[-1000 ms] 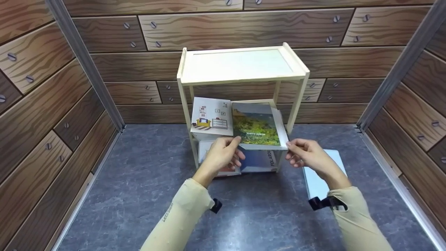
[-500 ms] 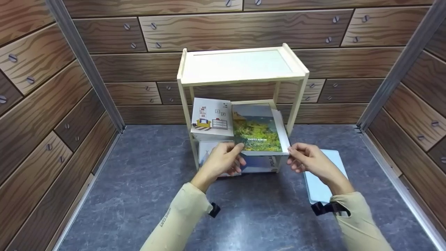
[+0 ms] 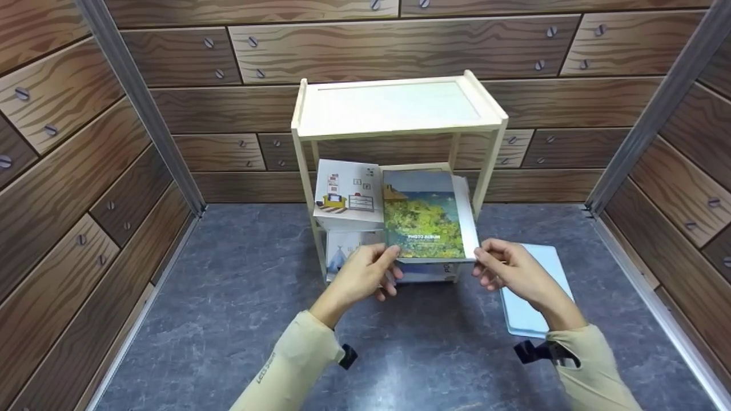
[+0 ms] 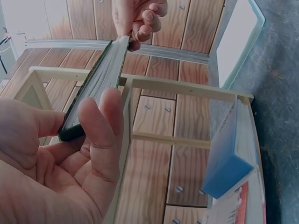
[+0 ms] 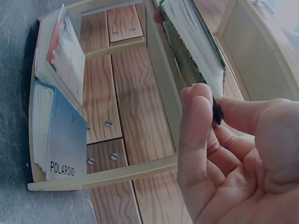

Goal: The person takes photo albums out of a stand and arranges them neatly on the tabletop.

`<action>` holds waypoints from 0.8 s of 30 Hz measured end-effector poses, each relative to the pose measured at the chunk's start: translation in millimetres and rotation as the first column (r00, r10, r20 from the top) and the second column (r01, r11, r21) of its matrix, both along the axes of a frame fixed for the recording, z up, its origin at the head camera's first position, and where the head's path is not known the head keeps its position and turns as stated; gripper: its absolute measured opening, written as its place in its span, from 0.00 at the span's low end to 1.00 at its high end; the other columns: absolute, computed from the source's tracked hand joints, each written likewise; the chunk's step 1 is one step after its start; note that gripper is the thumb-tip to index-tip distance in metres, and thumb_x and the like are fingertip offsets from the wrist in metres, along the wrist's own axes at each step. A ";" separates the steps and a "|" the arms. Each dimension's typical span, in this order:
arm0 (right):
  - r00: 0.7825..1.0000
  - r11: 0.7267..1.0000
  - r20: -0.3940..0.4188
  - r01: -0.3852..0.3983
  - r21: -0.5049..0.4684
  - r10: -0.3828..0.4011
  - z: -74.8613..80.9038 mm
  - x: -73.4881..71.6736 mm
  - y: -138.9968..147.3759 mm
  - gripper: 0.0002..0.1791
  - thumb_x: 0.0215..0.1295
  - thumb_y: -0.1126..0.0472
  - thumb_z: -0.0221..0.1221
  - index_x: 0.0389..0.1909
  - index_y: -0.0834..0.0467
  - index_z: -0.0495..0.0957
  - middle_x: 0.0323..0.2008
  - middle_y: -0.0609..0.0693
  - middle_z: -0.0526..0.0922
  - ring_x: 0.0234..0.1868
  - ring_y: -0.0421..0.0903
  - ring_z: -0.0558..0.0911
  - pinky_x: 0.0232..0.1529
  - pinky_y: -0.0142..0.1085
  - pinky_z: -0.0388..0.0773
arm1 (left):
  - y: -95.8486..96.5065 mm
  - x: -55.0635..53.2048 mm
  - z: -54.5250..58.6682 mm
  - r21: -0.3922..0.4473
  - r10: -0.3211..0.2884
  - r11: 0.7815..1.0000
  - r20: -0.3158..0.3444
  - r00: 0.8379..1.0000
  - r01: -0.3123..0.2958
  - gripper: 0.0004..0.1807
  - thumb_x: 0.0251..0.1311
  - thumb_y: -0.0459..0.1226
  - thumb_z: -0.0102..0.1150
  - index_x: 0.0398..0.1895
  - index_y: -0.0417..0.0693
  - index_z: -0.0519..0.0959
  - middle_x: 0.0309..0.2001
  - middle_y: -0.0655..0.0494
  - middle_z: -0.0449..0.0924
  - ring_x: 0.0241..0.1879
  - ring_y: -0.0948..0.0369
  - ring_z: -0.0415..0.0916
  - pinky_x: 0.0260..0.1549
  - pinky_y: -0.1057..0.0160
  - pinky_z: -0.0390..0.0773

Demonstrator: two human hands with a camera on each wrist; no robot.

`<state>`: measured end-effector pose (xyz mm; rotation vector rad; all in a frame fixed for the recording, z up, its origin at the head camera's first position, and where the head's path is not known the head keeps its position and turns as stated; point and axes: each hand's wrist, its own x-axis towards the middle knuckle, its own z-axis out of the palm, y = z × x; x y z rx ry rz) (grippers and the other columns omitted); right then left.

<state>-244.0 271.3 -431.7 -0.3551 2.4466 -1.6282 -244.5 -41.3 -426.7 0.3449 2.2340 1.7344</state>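
The left hand [image 3: 368, 271] pinches the near left corner of a photo album [image 3: 425, 222] between thumb and fingertips; its remaining fingers hang loosely bent below. The right hand [image 3: 508, 268] grips the near right corner the same way, thumb against one cover, fingers curled on the other side. The album spans the space between the two sets of fingers, its cover of yellow-green foliage facing up and its page edges showing as a white strip on the right. It extends from the fingers back into the middle level of a pale wooden rack [image 3: 400, 105]; whether its far end bears on that level cannot be confirmed, the album itself covering the spot.

Beyond the left fingers, just beside the album, a white box-like book [image 3: 349, 191] with a yellow sofa on its cover stands tilted. Lower than the fingers, on the bottom level, are a book with a tent picture [image 3: 345, 251], next to the left fingertips in the head view, and a blue book lettered POLAROID [image 5: 67, 140], underneath the album. A light blue book [image 3: 528, 297] lies on the dark floor [image 3: 228, 314], below and right of the right fingers, partly covered by that hand.
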 end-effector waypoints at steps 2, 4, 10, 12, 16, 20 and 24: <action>1.000 1.000 -0.009 0.001 0.010 -0.001 0.6 3.2 -0.7 0.18 0.86 0.52 0.53 0.46 0.65 0.75 0.35 0.52 0.86 0.29 0.40 0.86 0.31 0.35 0.89 | -0.2 2.6 -1.5 -0.008 -0.002 1.000 -0.010 1.000 0.002 0.20 0.85 0.49 0.49 0.48 0.44 0.83 0.40 0.43 0.89 0.21 0.62 0.83 0.19 0.63 0.84; 1.000 1.000 -0.016 0.000 0.021 0.000 1.1 6.8 -1.0 0.18 0.86 0.52 0.53 0.46 0.66 0.75 0.35 0.52 0.86 0.29 0.40 0.86 0.31 0.35 0.88 | -0.3 5.5 -3.1 -0.012 -0.003 1.000 -0.013 1.000 0.003 0.20 0.85 0.49 0.49 0.48 0.45 0.83 0.40 0.42 0.89 0.21 0.62 0.83 0.20 0.61 0.85; 0.999 0.999 -0.038 -0.003 0.048 0.004 0.7 18.9 -0.1 0.18 0.87 0.52 0.52 0.47 0.66 0.75 0.35 0.53 0.85 0.29 0.41 0.86 0.30 0.35 0.89 | -0.2 15.7 -6.9 -0.030 -0.007 1.000 -0.029 1.000 0.006 0.20 0.85 0.51 0.49 0.46 0.46 0.84 0.38 0.50 0.89 0.22 0.59 0.85 0.20 0.62 0.85; 0.999 0.998 -0.048 -0.005 0.057 0.008 0.0 23.0 0.5 0.18 0.87 0.52 0.52 0.47 0.67 0.75 0.36 0.53 0.85 0.29 0.41 0.86 0.31 0.36 0.89 | -0.4 20.2 -7.9 -0.031 -0.010 0.999 -0.043 0.999 0.009 0.20 0.85 0.51 0.50 0.47 0.46 0.84 0.37 0.52 0.89 0.22 0.60 0.85 0.20 0.61 0.85; 0.998 0.997 -0.057 0.006 0.071 -0.002 -1.6 31.6 1.0 0.19 0.87 0.52 0.52 0.49 0.67 0.75 0.36 0.53 0.85 0.30 0.42 0.87 0.31 0.36 0.89 | -0.7 30.4 -9.8 -0.030 -0.027 0.999 -0.092 0.995 0.024 0.21 0.85 0.50 0.49 0.44 0.45 0.84 0.36 0.51 0.89 0.20 0.63 0.83 0.20 0.60 0.85; 0.998 0.996 -0.060 0.013 0.086 -0.008 -3.5 40.4 0.8 0.20 0.87 0.51 0.52 0.49 0.67 0.74 0.36 0.53 0.86 0.30 0.42 0.87 0.31 0.37 0.90 | -1.0 39.7 -12.2 -0.037 -0.036 0.999 -0.136 0.990 0.031 0.22 0.85 0.50 0.49 0.39 0.45 0.83 0.35 0.48 0.90 0.19 0.66 0.81 0.19 0.61 0.85; 0.999 0.996 -0.042 0.016 0.091 -0.012 -5.4 50.5 0.8 0.20 0.87 0.50 0.52 0.49 0.66 0.74 0.37 0.57 0.86 0.31 0.42 0.87 0.31 0.38 0.90 | -1.2 49.1 -14.4 -0.042 -0.047 0.998 -0.170 0.984 0.041 0.24 0.85 0.51 0.49 0.37 0.44 0.83 0.34 0.48 0.90 0.18 0.67 0.80 0.17 0.63 0.84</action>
